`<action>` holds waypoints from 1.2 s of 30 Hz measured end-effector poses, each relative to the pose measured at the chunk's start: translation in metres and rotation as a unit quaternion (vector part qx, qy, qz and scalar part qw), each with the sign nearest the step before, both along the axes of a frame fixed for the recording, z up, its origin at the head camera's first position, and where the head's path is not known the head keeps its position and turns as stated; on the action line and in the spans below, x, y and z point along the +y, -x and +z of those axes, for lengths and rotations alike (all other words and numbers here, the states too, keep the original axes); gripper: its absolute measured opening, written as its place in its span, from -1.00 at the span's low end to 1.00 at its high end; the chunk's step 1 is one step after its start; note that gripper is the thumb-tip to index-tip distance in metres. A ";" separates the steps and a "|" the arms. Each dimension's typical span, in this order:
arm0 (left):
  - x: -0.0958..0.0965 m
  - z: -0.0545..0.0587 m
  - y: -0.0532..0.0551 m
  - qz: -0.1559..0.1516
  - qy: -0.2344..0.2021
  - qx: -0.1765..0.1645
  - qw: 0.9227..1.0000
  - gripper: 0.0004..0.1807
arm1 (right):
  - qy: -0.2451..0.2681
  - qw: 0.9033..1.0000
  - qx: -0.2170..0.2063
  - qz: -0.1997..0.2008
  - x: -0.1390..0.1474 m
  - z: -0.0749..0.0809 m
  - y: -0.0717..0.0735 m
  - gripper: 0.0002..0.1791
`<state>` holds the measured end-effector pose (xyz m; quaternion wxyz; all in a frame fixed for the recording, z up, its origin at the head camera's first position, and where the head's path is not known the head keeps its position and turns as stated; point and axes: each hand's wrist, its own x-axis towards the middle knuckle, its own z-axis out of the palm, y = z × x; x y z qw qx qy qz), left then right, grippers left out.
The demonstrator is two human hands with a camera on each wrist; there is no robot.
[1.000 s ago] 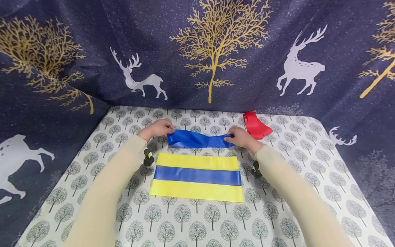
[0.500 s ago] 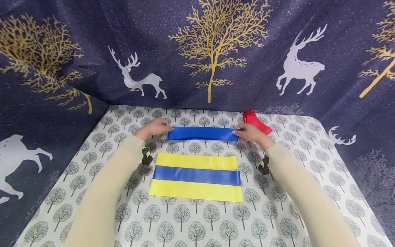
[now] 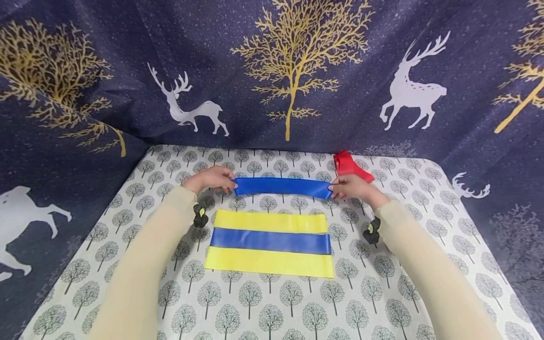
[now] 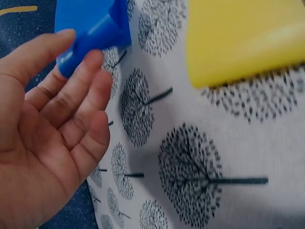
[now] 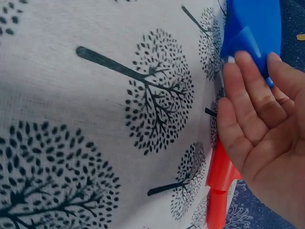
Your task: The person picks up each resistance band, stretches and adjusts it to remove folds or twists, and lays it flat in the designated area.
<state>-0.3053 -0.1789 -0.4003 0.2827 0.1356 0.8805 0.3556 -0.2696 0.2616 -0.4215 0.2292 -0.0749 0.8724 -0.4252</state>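
Note:
A bright blue resistance band, a flat loop, is stretched between the two hands above the far part of the table. My left hand pinches its left end between thumb and fingers; in the left wrist view the blue band folds over at the fingertips. At the other end my right hand pinches the band the same way. Nearer the body, a yellow band, a darker blue band and a second yellow band lie flat, one below another.
A red band lies folded at the back, just behind the right hand. The table wears a white cloth printed with trees. Behind it hangs a dark blue curtain with deer and golden trees.
The blue band was slack and twisted; it is now flat and taut. My right hand has moved to the right with its end, and both hands have lately come slightly nearer the body.

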 end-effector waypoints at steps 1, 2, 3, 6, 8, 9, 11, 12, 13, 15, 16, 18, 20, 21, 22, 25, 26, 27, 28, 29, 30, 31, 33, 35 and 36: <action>0.001 -0.001 0.000 0.003 -0.002 0.003 1.000 -0.83 | -0.002 1.000 -0.003 0.002 0.000 -0.001 0.000 -0.72; 0.002 -0.001 0.001 0.010 -0.008 0.005 1.000 -0.84 | -0.003 1.000 -0.004 0.004 0.000 -0.003 0.000 -0.72; 0.003 -0.002 0.001 0.019 -0.018 0.008 1.000 -0.84 | 0.000 1.000 -0.005 0.005 0.000 -0.003 0.000 -0.74; 0.005 -0.006 0.004 0.054 -0.056 -0.003 0.997 -0.81 | 0.010 1.000 -0.011 0.004 -0.002 -0.005 -0.001 -0.79; 0.005 -0.008 0.004 0.078 -0.085 -0.022 0.993 -0.75 | 0.034 0.999 -0.027 -0.005 -0.004 -0.006 -0.001 -0.83; 0.005 -0.009 0.005 0.086 -0.099 -0.032 0.991 -0.71 | 0.051 0.998 -0.036 -0.012 -0.006 -0.007 -0.002 -0.83; 0.004 -0.011 0.004 0.099 -0.116 -0.049 0.987 -0.63 | 0.087 0.994 -0.062 -0.037 -0.009 -0.008 -0.003 -0.78; 0.003 -0.011 0.004 0.103 -0.120 -0.053 0.986 -0.60 | 0.103 0.991 -0.073 -0.051 -0.010 -0.008 -0.004 -0.74; 0.001 -0.011 0.003 0.105 -0.122 -0.057 0.985 -0.56 | 0.118 0.987 -0.084 -0.066 -0.012 -0.009 -0.004 -0.67; -0.001 -0.012 0.002 0.111 -0.114 -0.063 0.985 -0.51 | 0.129 0.982 -0.104 -0.093 -0.016 -0.011 -0.005 -0.55; -0.001 -0.012 0.001 0.113 -0.103 -0.063 0.986 -0.50 | 0.125 0.981 -0.109 -0.102 -0.018 -0.012 -0.006 -0.51; -0.001 -0.013 -0.002 0.114 -0.083 -0.063 0.988 -0.50 | 0.104 0.983 -0.108 -0.106 -0.022 -0.014 -0.008 -0.47; 0.001 -0.013 -0.005 0.114 -0.055 -0.064 0.990 -0.51 | 0.081 0.986 -0.102 -0.102 -0.026 -0.015 -0.008 -0.47; 0.002 -0.013 -0.006 0.111 -0.039 -0.062 0.991 -0.50 | 0.068 0.988 -0.095 -0.099 -0.028 -0.015 -0.009 -0.49; 0.002 -0.013 -0.007 0.107 -0.028 -0.063 0.992 -0.48 | 0.058 0.989 -0.089 -0.098 -0.029 -0.014 -0.009 -0.51; 0.003 -0.010 -0.009 0.105 -0.003 -0.066 0.992 -0.48 | 0.043 0.991 -0.076 -0.097 -0.032 -0.012 -0.010 -0.54; 0.002 -0.009 -0.009 0.104 0.003 -0.066 0.992 -0.46 | 0.035 0.992 -0.069 -0.095 -0.033 -0.011 -0.010 -0.55; 0.003 -0.010 -0.008 0.106 0.006 -0.068 0.992 -0.45 | 0.028 0.993 -0.062 -0.096 -0.034 -0.010 -0.011 -0.56; 0.003 -0.010 -0.007 0.111 0.005 -0.071 0.991 -0.44 | 0.021 0.994 -0.054 -0.095 -0.035 -0.009 -0.011 -0.58; 0.004 -0.010 -0.007 0.114 0.007 -0.067 0.991 -0.39 | 0.017 0.994 -0.047 -0.093 -0.035 -0.009 -0.011 -0.61; 0.005 -0.011 -0.006 0.120 0.011 -0.069 0.990 -0.36 | 0.011 0.995 -0.040 -0.090 -0.036 -0.009 -0.011 -0.64; 0.006 -0.011 -0.006 0.123 0.017 -0.068 0.990 -0.32 | 0.006 0.996 -0.033 -0.087 -0.037 -0.009 -0.010 -0.67; 0.009 -0.013 -0.004 0.131 0.031 -0.061 0.989 -0.25 | 0.000 0.996 -0.028 -0.080 -0.038 -0.009 -0.010 -0.68; 0.014 -0.015 -0.004 0.143 0.048 -0.053 0.987 -0.23 | -0.002 0.997 -0.028 -0.074 -0.039 -0.008 -0.010 -0.66; 0.016 -0.016 -0.004 0.150 0.056 -0.052 0.986 -0.26 | -0.004 0.997 -0.028 -0.074 -0.040 -0.008 -0.010 -0.65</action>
